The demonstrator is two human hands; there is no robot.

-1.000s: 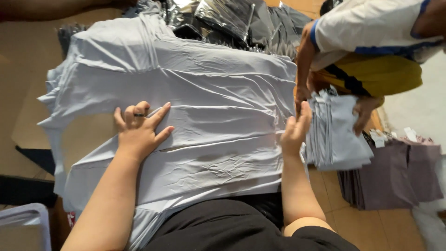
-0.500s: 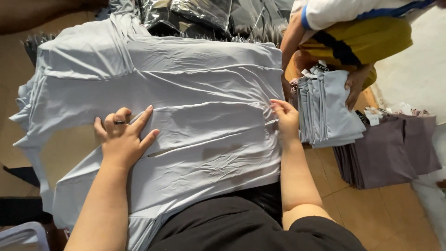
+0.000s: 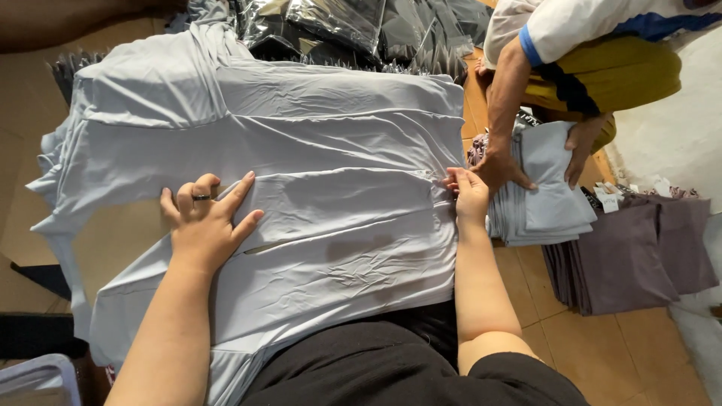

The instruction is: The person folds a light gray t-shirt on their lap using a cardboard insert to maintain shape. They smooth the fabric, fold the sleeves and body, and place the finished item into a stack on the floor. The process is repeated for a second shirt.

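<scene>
Neither grip is clenched: the left hand lies flat, fingers spread, on the pale grey garment, and the right hand pinches the garment's right edge at a fold line. That garment lies spread across the worktop, over a cardboard sheet that shows at its left side. This looks like the folding step; the next move likely calls for carrying that edge over while the flat palm anchors the cloth. Right of the garment, a co-worker's hands press a stack of folded grey pieces, with folded purple pieces beyond.
</scene>
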